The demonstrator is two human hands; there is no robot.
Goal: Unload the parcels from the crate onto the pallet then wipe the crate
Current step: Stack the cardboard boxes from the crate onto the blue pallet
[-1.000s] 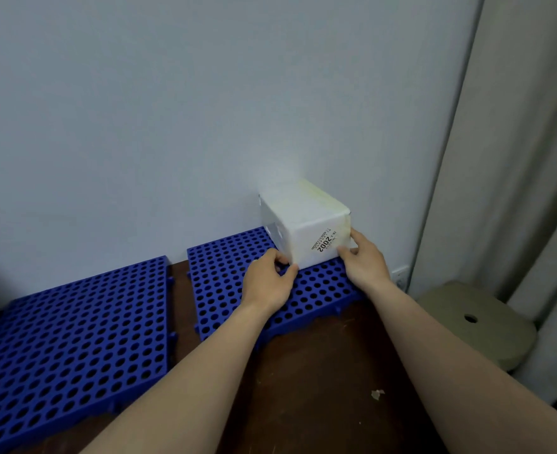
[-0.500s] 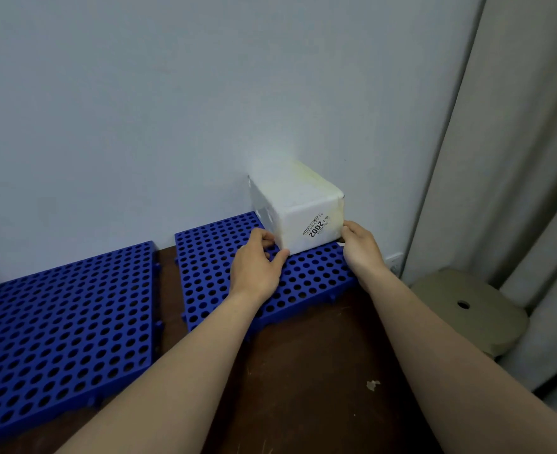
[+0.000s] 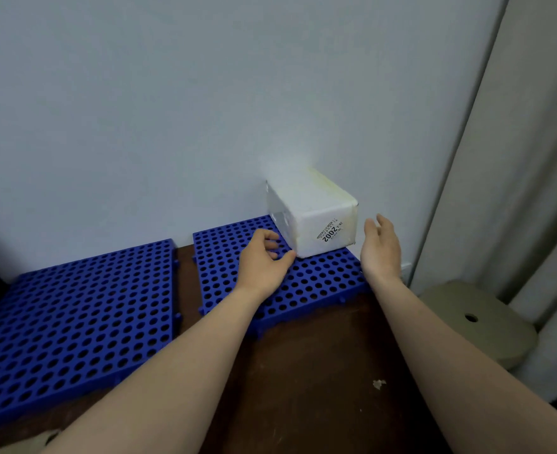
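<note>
The parcel [image 3: 316, 211] is showing matt white paper, the pallet [image 3: 224, 257] smooth blue plastic; the brown surface [image 3: 319, 371] is looking like scuffed wood.

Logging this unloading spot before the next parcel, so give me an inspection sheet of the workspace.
Surface: dark brown surface, bearing left pallet tile and right pallet tile, both blue, perforated.
Job's things: white parcel on the right pallet tile's back corner, at the wall; crate not in view.
Clutter: pale scrap on the brown surface.
Grippers: left hand loosely curled by the parcel's front corner, holding nothing; right hand open, apart from it.
Cables: nothing seen.
Surroundings: pale wall, curtain, grey-green round object.
</note>
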